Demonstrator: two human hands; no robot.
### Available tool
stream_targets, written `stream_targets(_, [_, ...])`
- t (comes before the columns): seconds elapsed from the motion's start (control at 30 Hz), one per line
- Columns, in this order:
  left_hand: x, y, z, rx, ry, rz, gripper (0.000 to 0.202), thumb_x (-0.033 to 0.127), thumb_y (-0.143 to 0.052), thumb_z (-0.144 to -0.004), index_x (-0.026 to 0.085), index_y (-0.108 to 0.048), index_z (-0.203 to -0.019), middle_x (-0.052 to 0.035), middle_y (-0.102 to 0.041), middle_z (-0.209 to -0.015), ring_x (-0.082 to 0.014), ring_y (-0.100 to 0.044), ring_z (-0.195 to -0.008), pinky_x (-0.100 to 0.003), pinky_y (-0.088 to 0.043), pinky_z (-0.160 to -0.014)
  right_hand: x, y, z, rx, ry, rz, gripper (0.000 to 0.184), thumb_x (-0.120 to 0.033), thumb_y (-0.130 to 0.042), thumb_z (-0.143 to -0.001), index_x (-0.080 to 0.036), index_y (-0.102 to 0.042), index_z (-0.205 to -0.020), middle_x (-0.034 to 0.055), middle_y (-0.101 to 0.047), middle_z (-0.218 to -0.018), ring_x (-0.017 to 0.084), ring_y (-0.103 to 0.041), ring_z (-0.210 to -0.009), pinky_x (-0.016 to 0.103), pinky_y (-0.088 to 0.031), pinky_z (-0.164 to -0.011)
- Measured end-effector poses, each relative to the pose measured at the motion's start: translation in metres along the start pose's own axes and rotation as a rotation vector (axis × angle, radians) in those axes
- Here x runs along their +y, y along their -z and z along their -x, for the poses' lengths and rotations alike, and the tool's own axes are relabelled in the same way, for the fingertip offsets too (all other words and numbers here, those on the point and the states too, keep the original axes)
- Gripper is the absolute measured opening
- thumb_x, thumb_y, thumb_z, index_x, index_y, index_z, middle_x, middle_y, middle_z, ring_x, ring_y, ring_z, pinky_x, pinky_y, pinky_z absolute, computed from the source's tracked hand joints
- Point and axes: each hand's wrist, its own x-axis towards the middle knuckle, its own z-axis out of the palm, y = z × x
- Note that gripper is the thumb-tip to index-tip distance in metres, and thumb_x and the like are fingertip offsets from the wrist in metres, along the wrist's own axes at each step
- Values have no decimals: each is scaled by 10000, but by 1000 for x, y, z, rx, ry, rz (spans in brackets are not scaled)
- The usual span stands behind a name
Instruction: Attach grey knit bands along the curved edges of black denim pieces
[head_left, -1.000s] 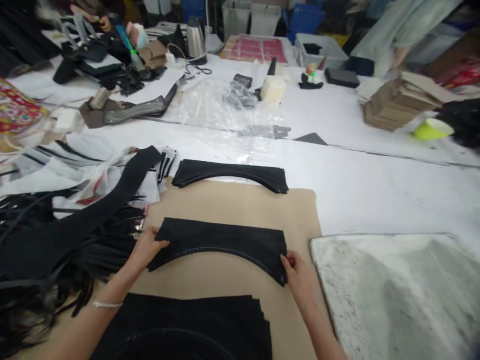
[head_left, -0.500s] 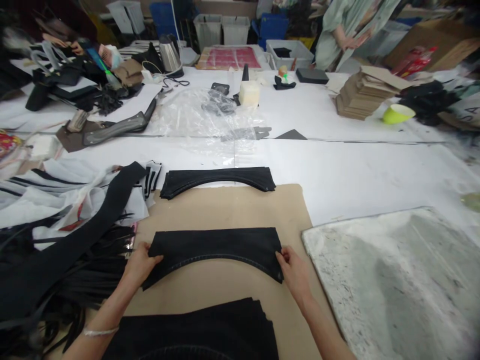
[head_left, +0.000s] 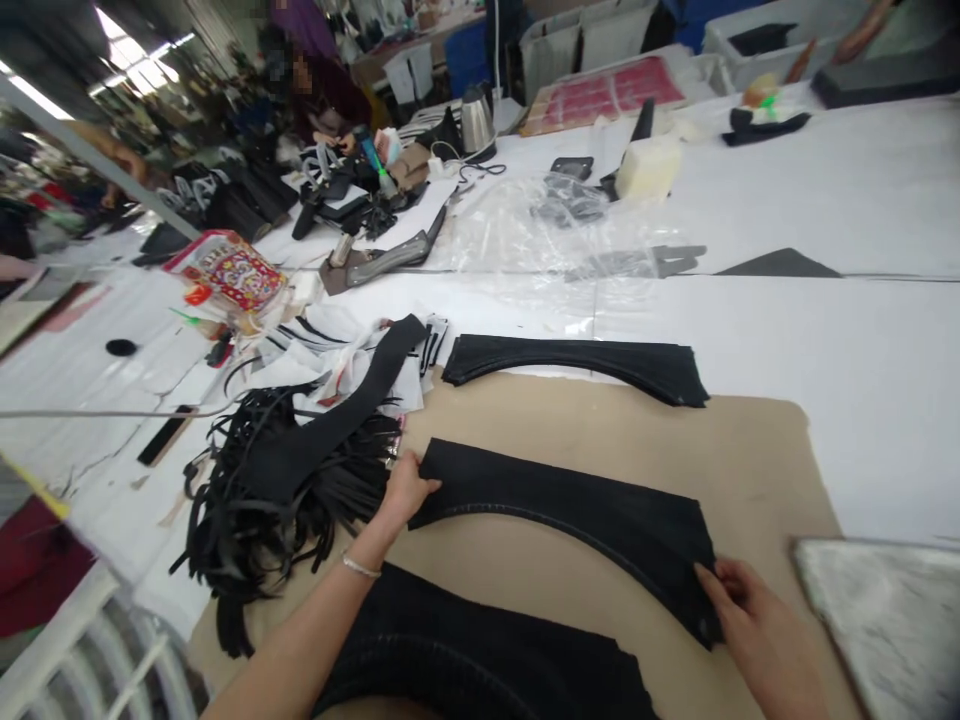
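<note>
A black curved fabric piece [head_left: 555, 492] with an arched lower edge stretches between my two hands, over brown cardboard [head_left: 757, 450]. My left hand [head_left: 406, 490] pinches its left end between thumb and fingers. At the right end, my right hand [head_left: 750, 610] is closed on the piece near its corner. Beyond it lies a narrow stack of similar black pieces [head_left: 577, 358]. Closer to me is another stack of black pieces [head_left: 495, 650], partly hidden by my left forearm.
Black strips [head_left: 277, 500] heap up on the left beside white striped scraps [head_left: 330, 345]. A stone-like slab [head_left: 885, 610] lies at right. Farther back are clear plastic film [head_left: 525, 230], a pale block [head_left: 649, 168], a kettle [head_left: 476, 120] and a red snack bag [head_left: 236, 270]. A person in dark clothing [head_left: 322, 90] works across the table.
My view has swung left, so the table's contents sit farther right in the picture. Both hands still grip the black piece's ends, which now slants down toward the right.
</note>
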Motion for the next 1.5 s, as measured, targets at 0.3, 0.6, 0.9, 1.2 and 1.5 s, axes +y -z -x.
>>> stream_targets(0.3, [8, 4, 3, 39, 18, -143, 427, 268, -800, -618, 188, -493, -904, -42, -640, -853, -213, -623, -802, -270, -423, -657, 5, -5, -2, 38, 8, -48, 350, -640, -468, -652, -314, -534, -763, 115, -673, -736, 351, -613, -604, 509, -419, -619])
stream_targets(0.6, [34, 5, 35, 206, -147, -351, 565, 292, -638, -803, 130, -407, -1293, -192, -516, -1208, -350, -491, -1161, -460, -407, -926, -19, 0, 13, 91, 106, 21, 289, -511, -376, -802, -247, -495, -802, 51, -651, -730, 241, -611, -673, 338, -384, -615])
stream_targets(0.9, [47, -53, 66, 133, -918, -515, 373, 288, -459, -947, 297, -530, -1312, -88, -550, -1103, -241, -537, -989, -355, -491, -793, -18, 2, 17, 150, 99, -11, 184, -410, -399, -841, -247, -459, -779, -2, -600, -686, 193, -572, -640, 299, -339, -596])
stream_targets(1.2, [50, -61, 73, 196, -907, -707, 392, 319, -486, -941, 282, -524, -1329, -117, -558, -1165, -278, -514, -1041, -381, -486, -787, -14, 4, 18, 205, 62, -43, 269, -441, -414, -859, -218, -460, -1001, -1, -595, -684, 210, -587, -635, 309, -347, -593])
stream_targets(1.5, [51, -65, 75, 200, -884, -680, 389, 319, -499, -934, 283, -519, -1321, -109, -549, -1178, -279, -504, -1061, -398, -470, -828, -13, 6, 18, 228, 105, -21, 272, -423, -397, -863, -223, -473, -1031, 10, -623, -772, 198, -604, -678, 312, -394, -630])
